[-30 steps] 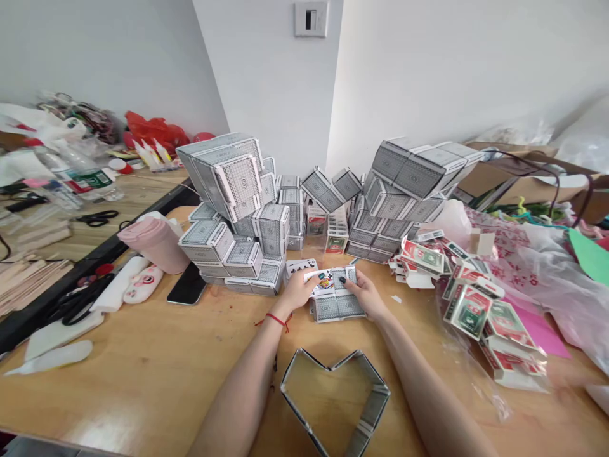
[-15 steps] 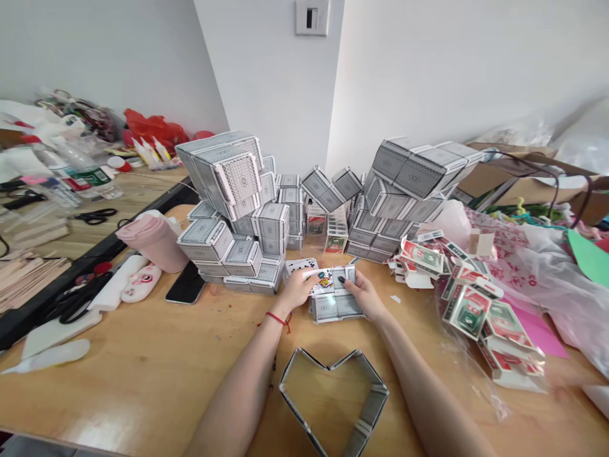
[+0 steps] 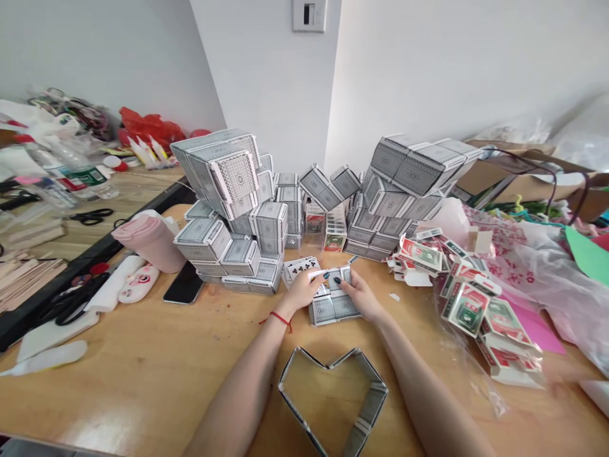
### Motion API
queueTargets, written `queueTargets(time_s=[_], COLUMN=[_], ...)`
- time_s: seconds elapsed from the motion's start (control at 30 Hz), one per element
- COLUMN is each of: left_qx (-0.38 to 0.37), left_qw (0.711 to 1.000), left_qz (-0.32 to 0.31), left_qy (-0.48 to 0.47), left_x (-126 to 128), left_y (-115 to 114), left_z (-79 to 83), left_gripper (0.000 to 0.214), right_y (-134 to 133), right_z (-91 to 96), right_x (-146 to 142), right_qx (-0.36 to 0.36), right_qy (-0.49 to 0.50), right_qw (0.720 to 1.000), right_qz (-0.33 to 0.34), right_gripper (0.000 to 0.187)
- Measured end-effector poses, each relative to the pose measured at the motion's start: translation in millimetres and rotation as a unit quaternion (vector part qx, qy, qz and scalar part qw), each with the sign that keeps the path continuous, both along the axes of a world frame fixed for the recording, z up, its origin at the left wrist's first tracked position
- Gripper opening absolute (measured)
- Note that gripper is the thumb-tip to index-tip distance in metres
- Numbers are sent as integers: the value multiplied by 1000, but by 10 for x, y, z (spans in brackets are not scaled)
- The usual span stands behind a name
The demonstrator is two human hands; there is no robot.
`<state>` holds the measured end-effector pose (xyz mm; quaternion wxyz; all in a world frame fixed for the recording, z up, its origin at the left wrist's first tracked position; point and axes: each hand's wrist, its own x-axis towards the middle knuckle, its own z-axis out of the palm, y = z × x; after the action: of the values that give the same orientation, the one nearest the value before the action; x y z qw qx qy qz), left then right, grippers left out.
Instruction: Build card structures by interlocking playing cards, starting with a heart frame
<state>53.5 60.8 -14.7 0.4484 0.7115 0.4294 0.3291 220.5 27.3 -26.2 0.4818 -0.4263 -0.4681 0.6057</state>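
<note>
My left hand (image 3: pixel 305 289) and my right hand (image 3: pixel 360 291) are closed on playing cards (image 3: pixel 339 279) between them, thumbs on top. Part of a face card shows near the left thumb; grey patterned backs show toward the right. Just under and in front of the hands lie more grey-backed cards (image 3: pixel 333 310), joined side by side. A few loose cards (image 3: pixel 294 267) rest face up behind my left hand, clubs showing. Between my forearms stands a heart-shaped frame (image 3: pixel 372 406) made of cards, open in the middle.
Stacked card-covered boxes rise at the left (image 3: pixel 239 184) and right (image 3: pixel 413 166). Emptied card packs (image 3: pixel 469 308) are heaped at right beside plastic wrap. A phone (image 3: pixel 183 284), a pink tumbler (image 3: pixel 150 241), scissors (image 3: pixel 92 216) and a glue bottle (image 3: pixel 47 358) lie left.
My thumbs have drawn closer together on the cards, and the left one now covers more of the face card. The view has shifted slightly; the other things stay put.
</note>
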Motion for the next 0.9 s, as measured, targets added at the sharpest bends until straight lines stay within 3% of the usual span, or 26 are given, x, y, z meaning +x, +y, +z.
queueTargets(time_s=[0.3, 0.47, 0.63, 0.9], left_qx=[-28, -35, -24, -77], left_qw=[999, 999, 997, 993], left_qz=[6, -4, -2, -44], left_qy=[-24, 33, 71, 74], left_x=[-15, -67, -43, -20], left_y=[39, 35, 11, 12], left_z=[-22, -10, 15, 81], left_gripper=[32, 37, 33, 34], right_y=[0, 20, 31, 14], right_z=[58, 12, -23, -3], right_x=[-17, 21, -2, 9], right_qx=[-46, -77, -44, 9], right_qy=[43, 55, 35, -39], right_qw=[998, 995, 997, 998], right_qz=[-11, -29, -44, -49], right_gripper=[34, 34, 31, 28])
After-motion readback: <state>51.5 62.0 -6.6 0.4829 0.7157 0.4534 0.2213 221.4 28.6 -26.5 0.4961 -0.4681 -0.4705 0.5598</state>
